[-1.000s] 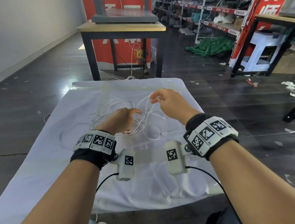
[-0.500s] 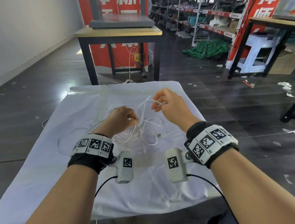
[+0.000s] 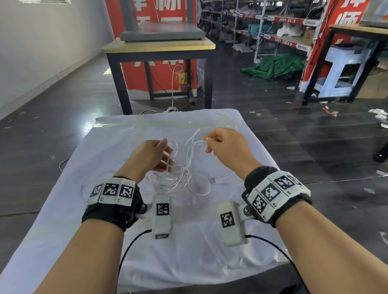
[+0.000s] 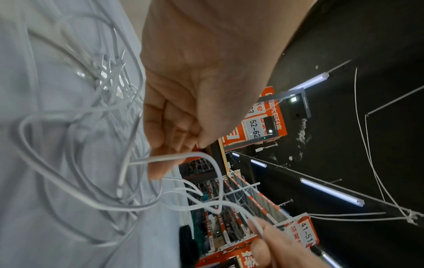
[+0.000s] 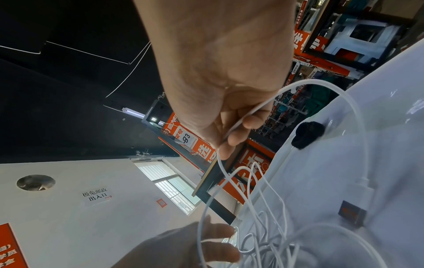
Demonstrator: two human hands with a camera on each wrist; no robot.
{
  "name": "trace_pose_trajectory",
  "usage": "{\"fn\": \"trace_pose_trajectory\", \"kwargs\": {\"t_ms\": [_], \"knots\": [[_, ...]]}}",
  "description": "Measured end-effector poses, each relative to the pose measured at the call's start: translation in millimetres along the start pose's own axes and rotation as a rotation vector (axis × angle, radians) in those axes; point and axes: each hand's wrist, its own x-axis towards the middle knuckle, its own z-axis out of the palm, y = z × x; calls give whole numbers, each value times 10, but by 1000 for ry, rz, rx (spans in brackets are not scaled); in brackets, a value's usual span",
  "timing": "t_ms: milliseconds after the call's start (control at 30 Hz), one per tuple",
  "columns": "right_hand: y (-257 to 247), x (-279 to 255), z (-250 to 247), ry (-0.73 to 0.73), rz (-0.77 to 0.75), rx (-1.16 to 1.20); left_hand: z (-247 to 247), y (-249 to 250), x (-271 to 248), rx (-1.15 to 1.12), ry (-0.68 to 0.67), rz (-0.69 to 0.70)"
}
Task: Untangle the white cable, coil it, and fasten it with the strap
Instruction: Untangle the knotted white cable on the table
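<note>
The tangled white cable [image 3: 185, 181] lies in loose loops on the white cloth [image 3: 180, 250] of the table. My right hand [image 3: 208, 141] is raised over the far side and pinches one strand between thumb and fingers; the right wrist view shows the same pinch [image 5: 231, 137]. My left hand [image 3: 165, 156] hovers over the tangle with its fingers stretched out, strands running across them [image 5: 206, 239]. The cable's USB plug [image 3: 213, 180] rests on the cloth between my hands. A small black fuzzy piece [image 5: 307, 135], possibly the strap, lies on the cloth beyond my right hand.
Behind the cloth stands a wooden-topped table [image 3: 159, 44] with a dark frame and a grey slab on it. A second dark-framed table [image 3: 371, 31], a white stool [image 3: 342, 72] and a green tarp [image 3: 276, 65] are at the back right. Dark floor surrounds the cloth.
My left hand has gone from a curled grip on the tangle to outstretched fingers. My right hand has kept its pinch on the strand, with little movement.
</note>
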Motion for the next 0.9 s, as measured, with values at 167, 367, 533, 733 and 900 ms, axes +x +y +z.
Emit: {"fn": "trace_pose_trajectory", "kwargs": {"t_ms": [167, 367, 533, 733, 900], "knots": [[-28, -6, 45, 3, -32, -14, 159, -67, -4, 347, -183, -64], [-29, -11, 61, 11, -25, 14, 212, -49, -37, 545, -229, 30], [19, -21, 53, 15, 15, 42, 81, -5, -24, 86, -45, 99], [14, -58, 110, -89, 88, 111, 43, 130, -185, -138, -124, 150], [-111, -76, 142, -205, 220, 266, 86, 228, -253, -153, -218, 188]]}}
